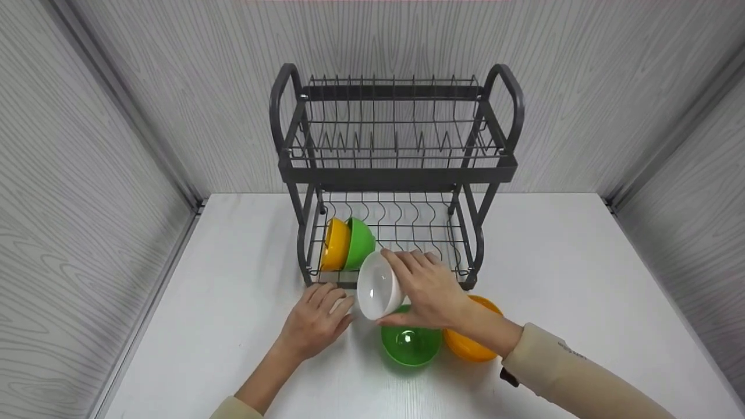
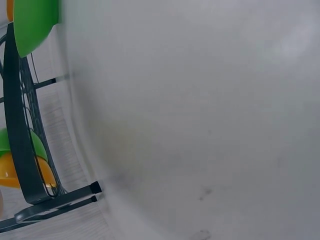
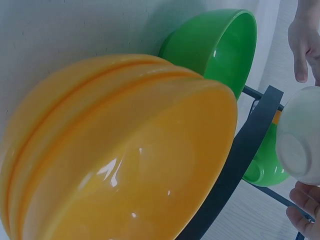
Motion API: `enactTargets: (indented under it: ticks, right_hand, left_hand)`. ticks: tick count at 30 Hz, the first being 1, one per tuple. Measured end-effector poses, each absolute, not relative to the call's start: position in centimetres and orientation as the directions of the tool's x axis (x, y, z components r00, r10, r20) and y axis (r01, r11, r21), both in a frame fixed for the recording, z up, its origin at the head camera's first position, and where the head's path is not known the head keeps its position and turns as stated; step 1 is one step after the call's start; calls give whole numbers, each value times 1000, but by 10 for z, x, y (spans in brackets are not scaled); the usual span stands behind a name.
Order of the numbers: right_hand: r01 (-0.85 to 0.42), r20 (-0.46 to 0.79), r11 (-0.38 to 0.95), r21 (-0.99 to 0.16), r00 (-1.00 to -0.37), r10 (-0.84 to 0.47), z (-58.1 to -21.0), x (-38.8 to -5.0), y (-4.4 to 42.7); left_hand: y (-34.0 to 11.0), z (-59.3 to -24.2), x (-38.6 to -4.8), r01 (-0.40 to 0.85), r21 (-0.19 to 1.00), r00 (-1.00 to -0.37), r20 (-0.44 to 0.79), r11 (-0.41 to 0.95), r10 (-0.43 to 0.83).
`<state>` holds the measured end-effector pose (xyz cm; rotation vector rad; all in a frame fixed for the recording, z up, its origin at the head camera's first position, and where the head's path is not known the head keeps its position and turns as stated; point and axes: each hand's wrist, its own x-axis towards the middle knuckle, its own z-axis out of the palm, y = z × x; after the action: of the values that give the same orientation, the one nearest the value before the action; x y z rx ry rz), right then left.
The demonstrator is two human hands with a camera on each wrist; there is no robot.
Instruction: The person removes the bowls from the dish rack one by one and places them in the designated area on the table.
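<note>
One desk (image 1: 541,262) carries one rack (image 1: 398,175), three stacked orange bowls (image 3: 150,165), countable only from the right wrist, and one green bowl (image 1: 410,350). The rack's lower tier holds another orange bowl (image 1: 336,244), another green bowl (image 1: 361,244). The right hand (image 1: 430,291) grips one white bowl (image 1: 374,285) before it; the left hand (image 1: 315,320) hangs relaxed.

White bowl (image 1: 372,285) (grey wood-grain wall (image 1: 582,93))

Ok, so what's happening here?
A person's right hand holds a white bowl tipped on its side at the front of a two-tier dish rack. An orange bowl and a green bowl stand on edge low in the rack, toward the left. The left hand is close by, holding nothing. On the white table sit another green bowl and a stack of orange bowls.
</note>
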<state>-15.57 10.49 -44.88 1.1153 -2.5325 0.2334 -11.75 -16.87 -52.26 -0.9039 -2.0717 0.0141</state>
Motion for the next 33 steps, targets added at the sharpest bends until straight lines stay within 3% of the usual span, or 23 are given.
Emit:
enactTargets:
  ticks: [15, 22, 33]
  right_hand:
    - [-747, 379, 665, -25, -622, -685, -451, -148, 94]
    - [-742, 364, 670, -36, -634, -682, -453, -146, 93]
    - [-737, 373, 669, -96, -649, -662, -457, -141, 93]
  left_hand:
    - [-159, -525, -116, 601, -358, -349, 687, 715, 637]
    - [-160, -524, -116, 628, -418, -267, 677, 656, 686]
    - [-165, -522, -110, 650, -448, -242, 643, 614, 726]
